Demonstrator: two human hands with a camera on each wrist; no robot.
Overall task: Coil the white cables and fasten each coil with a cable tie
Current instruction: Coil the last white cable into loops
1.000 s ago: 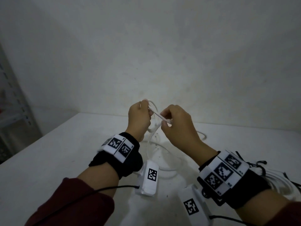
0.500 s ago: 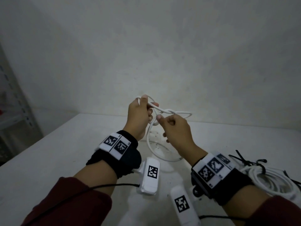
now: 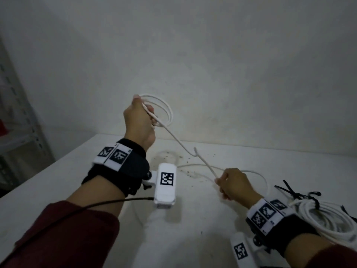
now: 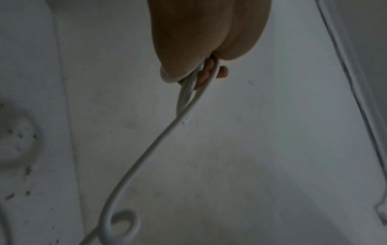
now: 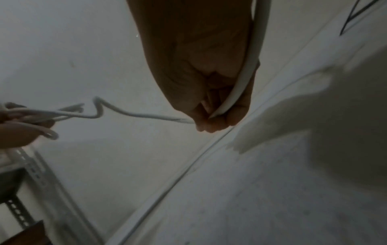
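We stand at a white counter [image 3: 58,190] set against a pale wall. At the counter's right edge lies a finished coil [image 3: 324,217] of white cable, bound with a black tie, and loose black cable ties [image 3: 289,190] lie just beside it. Our left hand [image 3: 139,120] is raised above the counter, fingers curled round a few loops of the white cable [image 3: 181,146] we are coiling. From there the cable runs taut, with a small kink, down to our right hand [image 3: 235,184], which is low near the counter and closed in a fist around the strand. Beyond that fist the cable trails in a slack arc on the counter.
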